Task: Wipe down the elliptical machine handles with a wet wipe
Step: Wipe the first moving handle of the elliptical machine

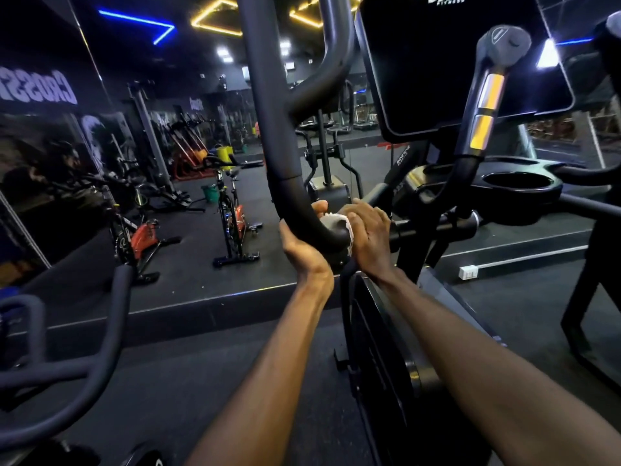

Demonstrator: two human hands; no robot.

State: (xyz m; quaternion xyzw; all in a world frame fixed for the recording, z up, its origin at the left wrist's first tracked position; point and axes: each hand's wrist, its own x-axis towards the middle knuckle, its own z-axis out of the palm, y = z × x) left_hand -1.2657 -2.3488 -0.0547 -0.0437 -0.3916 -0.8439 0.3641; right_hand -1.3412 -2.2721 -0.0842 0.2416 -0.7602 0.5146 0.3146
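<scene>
Nearest camera, both forearms reached forward. Left hand (302, 243) wrapped under curved black handle (295, 196), steadying it. Right hand (368, 233) closed on white wipe (336, 220), pressing it against handle's lower bend. Wiping appeared under way low on this handle; upper stretch and inner grip with yellow sensors (485, 109) looked untouched, judging by position. Beyond, dark console (447, 62), then spin bikes (232, 210).

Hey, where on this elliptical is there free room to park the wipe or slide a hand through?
The cup holder right of the console looks empty. The open gap between the curved handle and the console lets a hand pass. It is crowded at the handle's lower bend, where the left hand, right hand and wipe meet.
</scene>
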